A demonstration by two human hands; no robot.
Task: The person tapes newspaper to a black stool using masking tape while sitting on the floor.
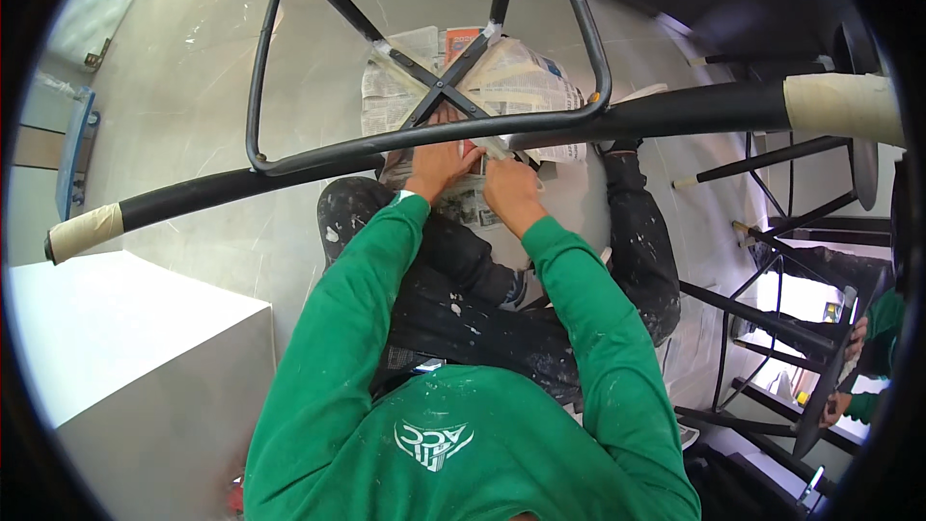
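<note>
An upside-down black metal stool (442, 92) stands in front of me, its cross-shaped base over a seat wrapped in newspaper (521, 87). Pale masking tape (492, 32) runs along the joints where legs meet paper. My left hand (439, 166) reaches under the cross bars, fingers stretched flat on the newspaper. Close beside it, my right hand (511, 191) is closed at a whitish tape strip (496, 147) by the near leg; what its fingers grip is too small to make out. A small red patch shows between the hands.
A footrest ring (424, 138) and taped leg ends (844, 108) jut toward me. At right stand more black stools (772, 241), with another person's hand (837, 410) on one. A white block (164, 347) is at lower left, a blue-edged board (72, 154) at far left.
</note>
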